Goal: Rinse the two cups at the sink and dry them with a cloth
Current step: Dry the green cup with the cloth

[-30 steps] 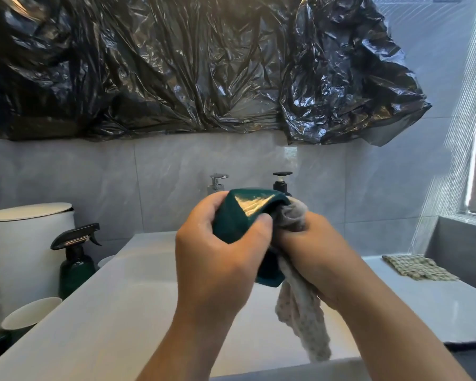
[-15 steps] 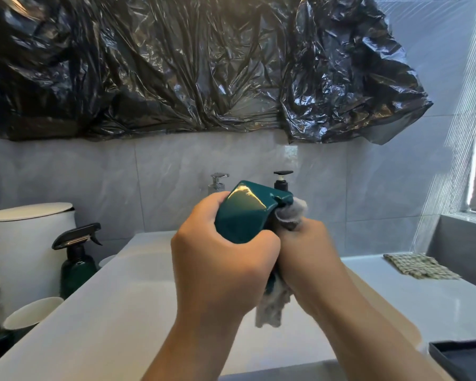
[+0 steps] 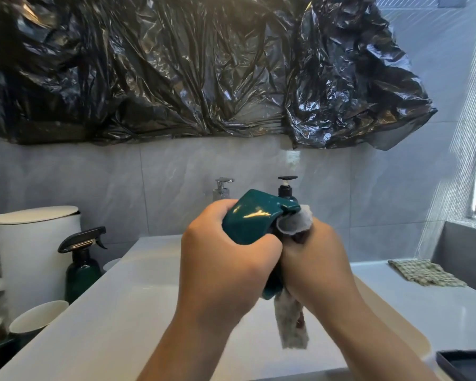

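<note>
At the far left stands a white bin (image 3: 36, 243) with a spray bottle (image 3: 81, 268) just beside it. In front of them is a white-lined cup (image 3: 37, 316), off the left edge of the sink (image 3: 149, 251). Above the sink my left hand (image 3: 226, 273) is clenched round the green cup (image 3: 252, 220), held up and tilted, its open end towards my right hand (image 3: 316, 270). That hand grasps the cloth (image 3: 296, 222): a fold bulges at the cup's mouth and the tail hangs below my fists, which touch. Behind them a chrome pump (image 3: 222, 187) and a black pump (image 3: 286, 185) stand at the tiled wall, under a black plastic sheet (image 3: 204, 72). To the right a checked mat (image 3: 426, 274) lies on the counter, and a dark tray (image 3: 467, 364) shows at the lower corner.
</note>
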Demonstrator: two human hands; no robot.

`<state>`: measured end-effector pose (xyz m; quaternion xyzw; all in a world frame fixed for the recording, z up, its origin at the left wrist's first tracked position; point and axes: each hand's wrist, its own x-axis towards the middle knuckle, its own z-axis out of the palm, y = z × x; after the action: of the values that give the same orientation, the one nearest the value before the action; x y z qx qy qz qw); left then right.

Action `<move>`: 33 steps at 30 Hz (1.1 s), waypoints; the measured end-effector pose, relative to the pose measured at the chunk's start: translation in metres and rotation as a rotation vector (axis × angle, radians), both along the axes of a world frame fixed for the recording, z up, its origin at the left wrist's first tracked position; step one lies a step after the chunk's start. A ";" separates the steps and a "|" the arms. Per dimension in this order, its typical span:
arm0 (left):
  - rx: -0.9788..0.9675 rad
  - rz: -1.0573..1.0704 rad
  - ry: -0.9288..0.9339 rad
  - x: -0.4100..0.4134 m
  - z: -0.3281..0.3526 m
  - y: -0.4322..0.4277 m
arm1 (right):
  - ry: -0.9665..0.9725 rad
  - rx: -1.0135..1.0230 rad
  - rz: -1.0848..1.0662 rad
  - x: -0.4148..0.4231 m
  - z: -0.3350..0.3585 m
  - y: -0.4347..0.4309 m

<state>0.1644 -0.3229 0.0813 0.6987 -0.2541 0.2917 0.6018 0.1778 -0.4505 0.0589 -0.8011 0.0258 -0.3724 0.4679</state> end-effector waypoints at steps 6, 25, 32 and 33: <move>0.288 0.040 0.226 0.007 0.000 0.005 | 0.001 -0.320 0.000 -0.005 -0.003 -0.003; 0.184 -0.087 0.022 0.006 0.004 0.009 | -0.056 -0.386 0.056 0.003 0.004 -0.006; -0.090 0.039 -0.098 0.002 -0.001 -0.001 | 0.023 0.212 0.205 0.010 -0.008 0.008; -0.136 0.061 -0.101 0.002 -0.001 -0.002 | 0.070 0.318 0.274 0.011 -0.010 0.012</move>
<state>0.1660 -0.3254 0.0799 0.6481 -0.2421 0.3614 0.6251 0.1891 -0.4383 0.0487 -0.7256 -0.0086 -0.2685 0.6335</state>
